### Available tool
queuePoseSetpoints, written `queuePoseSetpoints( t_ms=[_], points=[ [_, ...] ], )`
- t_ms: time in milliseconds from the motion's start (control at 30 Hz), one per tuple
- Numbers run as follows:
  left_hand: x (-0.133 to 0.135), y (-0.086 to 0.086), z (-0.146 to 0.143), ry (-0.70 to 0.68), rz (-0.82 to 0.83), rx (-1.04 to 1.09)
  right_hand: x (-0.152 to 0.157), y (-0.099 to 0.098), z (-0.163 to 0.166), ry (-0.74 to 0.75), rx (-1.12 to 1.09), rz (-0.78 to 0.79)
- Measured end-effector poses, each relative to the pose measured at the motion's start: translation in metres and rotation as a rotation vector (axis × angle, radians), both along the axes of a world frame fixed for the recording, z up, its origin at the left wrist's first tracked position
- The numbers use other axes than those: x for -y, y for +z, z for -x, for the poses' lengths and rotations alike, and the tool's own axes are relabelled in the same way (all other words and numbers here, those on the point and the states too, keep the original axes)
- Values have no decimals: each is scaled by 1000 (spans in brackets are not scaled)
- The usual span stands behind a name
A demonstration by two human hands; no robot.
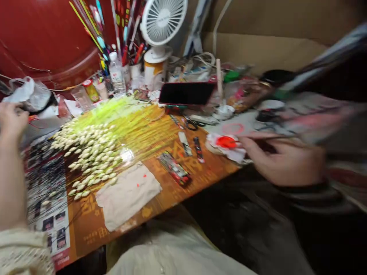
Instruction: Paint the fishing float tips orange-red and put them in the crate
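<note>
My left hand [10, 123] is raised at the far left edge, beside a crumpled plastic bag [30, 94]. Its fingers are smeared by motion, and I cannot tell whether it holds anything. A cream lace sleeve [20, 250] covers that arm. My right hand is out of view. On the right, another person's hand [282, 160] in a dark striped sleeve reaches left, with its fingers at a white paper with a red blot [226, 144]. A fan of thin yellow-green stems with white oval tips [91, 147] lies on the orange table [200, 172].
A beige cloth [127, 194] and a printed sheet [47, 183] lie near the table's front edge. Small tubes [174, 168], scissors [190, 124] and a dark phone on a stand [186, 93] sit mid-table. At the back are a white fan [162, 23], a bottle [116, 74] and cups of pens.
</note>
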State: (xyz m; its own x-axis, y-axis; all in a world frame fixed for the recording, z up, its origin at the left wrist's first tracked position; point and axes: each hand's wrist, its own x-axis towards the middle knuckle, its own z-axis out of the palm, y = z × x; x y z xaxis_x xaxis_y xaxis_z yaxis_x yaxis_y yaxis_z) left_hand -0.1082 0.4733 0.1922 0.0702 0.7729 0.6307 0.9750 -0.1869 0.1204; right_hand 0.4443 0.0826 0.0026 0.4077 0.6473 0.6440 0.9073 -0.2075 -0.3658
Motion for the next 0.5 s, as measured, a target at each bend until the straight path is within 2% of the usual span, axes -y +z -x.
queuePoseSetpoints(
  t_ms=[100,233,300,367,433,500],
  points=[
    [56,-4,-26,-260,101,-134,0,6,-1,35,-12,-9],
    [168,-26,-58,-524,252,-206,4,10,-1,19,-69,32],
    [221,-45,-66,-577,341,-224,6,6,-3,10,-84,24],
    [262,-65,-66,-577,438,-209,7,2,-7,5,-93,7],
    [290,-86,-58,-519,477,-185,7,0,-10,14,-102,-24],
    [306,-107,-44,-445,458,-171,8,1,-11,41,-121,-55]
  ],
)
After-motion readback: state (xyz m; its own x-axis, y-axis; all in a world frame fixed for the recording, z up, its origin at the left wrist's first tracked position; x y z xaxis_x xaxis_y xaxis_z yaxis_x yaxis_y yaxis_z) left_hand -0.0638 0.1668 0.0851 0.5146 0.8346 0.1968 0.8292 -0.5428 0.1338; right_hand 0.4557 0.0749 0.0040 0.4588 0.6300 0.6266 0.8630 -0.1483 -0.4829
